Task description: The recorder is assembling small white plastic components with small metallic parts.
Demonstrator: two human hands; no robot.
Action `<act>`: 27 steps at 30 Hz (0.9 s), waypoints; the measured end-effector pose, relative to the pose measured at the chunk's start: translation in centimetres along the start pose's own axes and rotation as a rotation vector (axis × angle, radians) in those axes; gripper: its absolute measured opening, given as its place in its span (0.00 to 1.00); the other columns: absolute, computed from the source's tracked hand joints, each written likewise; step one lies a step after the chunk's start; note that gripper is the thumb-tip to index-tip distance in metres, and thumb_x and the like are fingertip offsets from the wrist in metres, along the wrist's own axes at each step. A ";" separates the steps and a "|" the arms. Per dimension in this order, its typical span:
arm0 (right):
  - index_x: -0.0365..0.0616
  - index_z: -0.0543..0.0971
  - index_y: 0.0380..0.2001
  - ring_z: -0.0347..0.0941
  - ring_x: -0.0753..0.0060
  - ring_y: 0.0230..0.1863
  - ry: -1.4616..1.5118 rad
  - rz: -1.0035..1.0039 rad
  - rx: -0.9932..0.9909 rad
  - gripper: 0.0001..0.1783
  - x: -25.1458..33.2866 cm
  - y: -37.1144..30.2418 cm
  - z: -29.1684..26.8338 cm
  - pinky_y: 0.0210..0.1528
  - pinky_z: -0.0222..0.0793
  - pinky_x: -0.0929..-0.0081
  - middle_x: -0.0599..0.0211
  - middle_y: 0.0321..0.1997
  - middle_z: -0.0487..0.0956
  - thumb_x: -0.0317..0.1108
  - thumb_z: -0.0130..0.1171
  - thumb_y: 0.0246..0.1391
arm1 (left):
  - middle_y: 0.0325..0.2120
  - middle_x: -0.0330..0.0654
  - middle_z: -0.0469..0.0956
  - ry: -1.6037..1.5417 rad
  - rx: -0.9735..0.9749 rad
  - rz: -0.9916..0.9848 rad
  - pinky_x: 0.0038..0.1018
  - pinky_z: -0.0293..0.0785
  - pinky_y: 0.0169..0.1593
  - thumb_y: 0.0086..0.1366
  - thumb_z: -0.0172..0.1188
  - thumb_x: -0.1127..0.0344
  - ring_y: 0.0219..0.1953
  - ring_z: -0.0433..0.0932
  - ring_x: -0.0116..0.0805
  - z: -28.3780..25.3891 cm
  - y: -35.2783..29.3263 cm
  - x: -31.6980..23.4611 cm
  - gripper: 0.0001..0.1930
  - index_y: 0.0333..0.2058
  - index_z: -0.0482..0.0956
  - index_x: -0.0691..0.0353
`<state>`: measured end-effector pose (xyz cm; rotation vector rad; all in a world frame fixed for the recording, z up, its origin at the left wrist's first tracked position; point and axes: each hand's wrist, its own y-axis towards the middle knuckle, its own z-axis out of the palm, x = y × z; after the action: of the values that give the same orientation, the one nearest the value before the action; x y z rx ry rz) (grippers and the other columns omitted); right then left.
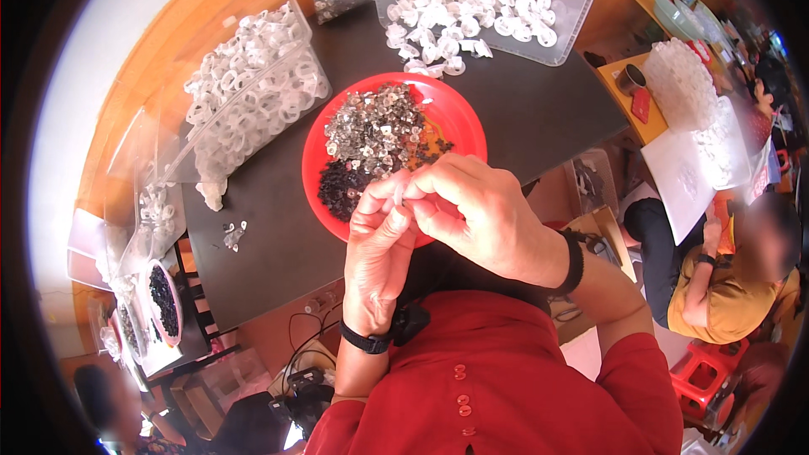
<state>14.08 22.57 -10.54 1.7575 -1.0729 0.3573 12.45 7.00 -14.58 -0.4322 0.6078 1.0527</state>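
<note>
Both my hands meet over the near rim of a round red tray. My left hand pinches a small whitish plastic part between thumb and fingertips. From the right, my right hand closes its thumb and forefinger at the same spot; what sits between those fingertips is too small to make out. Inside the tray lie a heap of small shiny metal pieces and, nearer my left hand, a pile of small black pieces.
White ring-shaped parts spill from a tipped clear bin at the back. Another clear bin of rings stands left on the dark table. A few loose pieces lie nearby. Other people sit at right and lower left.
</note>
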 end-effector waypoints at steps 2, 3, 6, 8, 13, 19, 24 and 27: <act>0.45 0.72 0.31 0.72 0.57 0.27 0.060 0.013 0.036 0.09 0.1 0.1 0.1 0.31 0.67 0.65 0.66 0.26 0.73 0.27 0.61 0.46 | 0.44 0.38 0.77 0.027 -0.016 0.053 0.35 0.69 0.57 0.57 0.65 0.67 0.49 0.74 0.34 -0.1 0.0 0.1 0.18 0.47 0.76 0.60; 0.45 0.72 0.31 0.72 0.57 0.27 0.080 0.032 0.017 0.09 0.3 0.2 0.3 0.31 0.67 0.65 0.66 0.26 0.73 0.27 0.61 0.46 | 0.43 0.39 0.77 0.041 -0.021 0.059 0.35 0.69 0.56 0.58 0.65 0.67 0.49 0.74 0.34 -0.2 -0.1 0.2 0.18 0.47 0.76 0.59; 0.45 0.74 0.31 0.72 0.58 0.27 0.085 0.036 0.007 0.08 0.6 0.2 0.2 0.30 0.66 0.65 0.65 0.27 0.74 0.27 0.61 0.46 | 0.42 0.40 0.78 0.058 -0.055 0.058 0.33 0.71 0.55 0.58 0.65 0.69 0.46 0.77 0.35 0.1 0.0 0.2 0.19 0.48 0.75 0.61; 0.45 0.74 0.30 0.72 0.58 0.26 -0.020 0.042 -0.035 0.08 0.6 0.3 0.5 0.31 0.66 0.66 0.65 0.27 0.75 0.27 0.62 0.45 | 0.45 0.40 0.78 0.006 -0.058 0.052 0.29 0.70 0.56 0.57 0.64 0.74 0.48 0.75 0.30 0.4 -0.1 0.0 0.19 0.48 0.75 0.62; 0.39 0.76 0.35 0.76 0.69 0.26 0.163 0.218 0.000 0.09 1.8 0.1 0.5 0.27 0.70 0.75 0.61 0.28 0.76 0.22 0.61 0.48 | 0.45 0.43 0.78 0.060 -0.016 0.093 0.29 0.71 0.55 0.60 0.62 0.74 0.48 0.76 0.30 0.8 -0.3 -0.4 0.16 0.47 0.76 0.63; 0.36 0.76 0.33 0.77 0.72 0.26 0.121 0.193 0.097 0.08 1.9 0.5 -0.4 0.27 0.72 0.77 0.61 0.28 0.77 0.22 0.61 0.48 | 0.45 0.42 0.78 0.049 -0.004 0.082 0.29 0.70 0.56 0.61 0.61 0.74 0.49 0.75 0.30 0.7 -0.7 -0.3 0.14 0.46 0.76 0.63; 0.34 0.76 0.32 0.76 0.78 0.23 0.102 0.258 0.165 0.07 2.2 1.7 -1.6 0.27 0.72 0.80 0.62 0.29 0.80 0.22 0.61 0.48 | 0.53 0.43 0.72 0.112 0.022 0.002 0.31 0.67 0.58 0.64 0.59 0.67 0.51 0.73 0.30 1.3 -0.5 -0.5 0.25 0.59 0.65 0.60; 0.34 0.79 0.30 0.73 0.85 0.22 0.147 0.370 0.221 0.05 1.6 3.0 -2.9 0.25 0.68 0.85 0.65 0.27 0.81 0.24 0.62 0.48 | 0.58 0.49 0.67 0.139 0.102 0.025 0.31 0.67 0.56 0.66 0.56 0.59 0.51 0.73 0.34 1.7 -1.0 -1.4 0.34 0.66 0.51 0.59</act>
<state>13.30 23.93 -6.41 1.6872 -1.2898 0.8486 13.30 6.64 -12.39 -0.4119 0.7888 1.0160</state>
